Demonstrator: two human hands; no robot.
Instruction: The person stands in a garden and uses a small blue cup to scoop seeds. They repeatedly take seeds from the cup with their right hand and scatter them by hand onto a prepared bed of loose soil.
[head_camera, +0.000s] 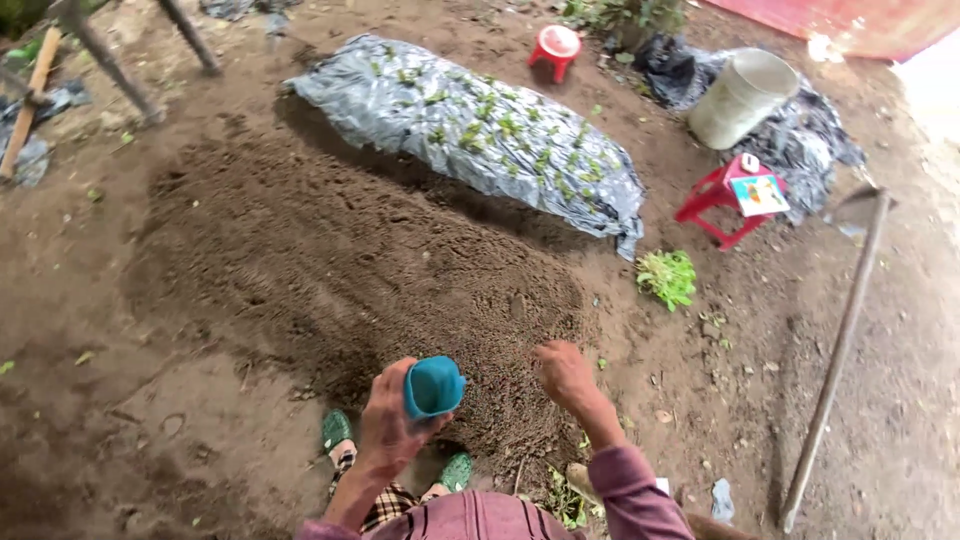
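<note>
Teal cup (433, 386) — sitting low in the view, over the near edge of the loose soil bed (330, 260). Left hand (392, 418) is gripping it, fingers wrapping its side. Right hand (563, 373), at 3 o'clock of the cup, is hovering over the soil, fingers curling narrow; contents cannot be told. Green seedling bunch (668, 276) is lying at 2 o'clock. Plastic-covered mound (470, 130) is lying at 12 — a red stool (722, 197) beyond at 2.
</note>
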